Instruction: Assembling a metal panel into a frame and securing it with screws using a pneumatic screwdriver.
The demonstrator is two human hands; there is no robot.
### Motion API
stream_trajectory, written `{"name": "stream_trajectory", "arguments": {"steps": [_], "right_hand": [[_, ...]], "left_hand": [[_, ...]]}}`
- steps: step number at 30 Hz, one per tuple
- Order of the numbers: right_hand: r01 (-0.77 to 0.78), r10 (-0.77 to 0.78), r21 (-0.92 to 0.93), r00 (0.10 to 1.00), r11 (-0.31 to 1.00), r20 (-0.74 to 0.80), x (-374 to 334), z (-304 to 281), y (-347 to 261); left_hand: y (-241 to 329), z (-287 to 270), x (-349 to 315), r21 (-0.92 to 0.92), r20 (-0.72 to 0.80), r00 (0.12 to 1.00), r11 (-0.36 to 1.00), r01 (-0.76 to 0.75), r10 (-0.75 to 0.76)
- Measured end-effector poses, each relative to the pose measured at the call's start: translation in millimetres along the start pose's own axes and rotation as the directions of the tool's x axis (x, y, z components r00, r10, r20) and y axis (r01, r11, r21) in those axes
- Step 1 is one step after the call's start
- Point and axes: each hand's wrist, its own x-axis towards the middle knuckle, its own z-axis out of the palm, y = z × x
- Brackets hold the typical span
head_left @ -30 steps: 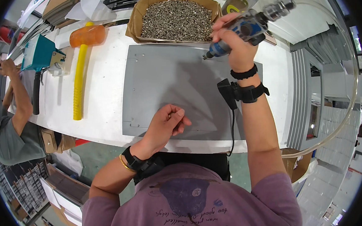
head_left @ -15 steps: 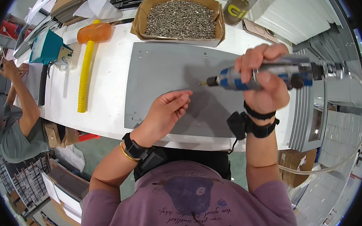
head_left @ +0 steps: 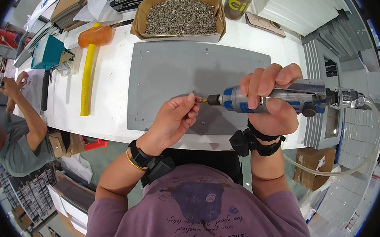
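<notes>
My right hand [head_left: 273, 95] is wrapped round a blue-and-silver pneumatic screwdriver [head_left: 233, 98], held level with its yellowish bit pointing left. A clear air hose [head_left: 367, 159] runs from the tool's back end. My left hand [head_left: 179, 113] is closed in a pinch on a small screw [head_left: 198, 100], mostly hidden by the fingertips, at the end of the bit. Both hands are above a flat grey panel [head_left: 166, 73] with small holes or fasteners near its edges. Behind the panel, a cardboard box [head_left: 137, 26] holds a heap of small metal screws [head_left: 181, 17].
At left lie a mallet [head_left: 88, 71] with orange head and yellow handle, and a teal tool [head_left: 48, 53] with a black handle. A bottle [head_left: 238, 4] and a phone [head_left: 265, 25] are at the back. Another person [head_left: 21, 137] works at far left. Grey panels [head_left: 312, 105] stand right.
My right hand has brought the screwdriver down and left, so its bit now meets my left fingertips. The left hand keeps its pinch. The view has shifted slightly.
</notes>
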Motion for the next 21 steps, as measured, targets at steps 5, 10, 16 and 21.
{"name": "stream_trajectory", "arguments": {"steps": [5,10,16,21], "right_hand": [[-0.01,0.015,0.077,0.997,0.997,-0.07,-7.4,-6.3,3.6],[0.012,0.004,0.076,0.979,0.997,-0.202,-14.5,-17.8,0.9],[0.107,-0.137,-0.124,0.952,0.987,-0.273,-4.8,-60.3,-19.3],[0.134,-0.303,-0.47,0.903,0.873,-0.305,15.0,-105.2,-30.8]], "left_hand": [[-6.2,-5.8,4.2,0.149,0.024,0.999,0.988,-0.044,0.041],[-5.2,5.8,5.9,0.158,-0.039,0.999,0.987,0.003,0.003],[-9.0,0.1,6.8,0.121,0.013,0.997,0.99,0.078,-0.08],[-6.1,4.7,7.7,0.182,0.072,0.985,0.973,0.141,-0.157]]}}
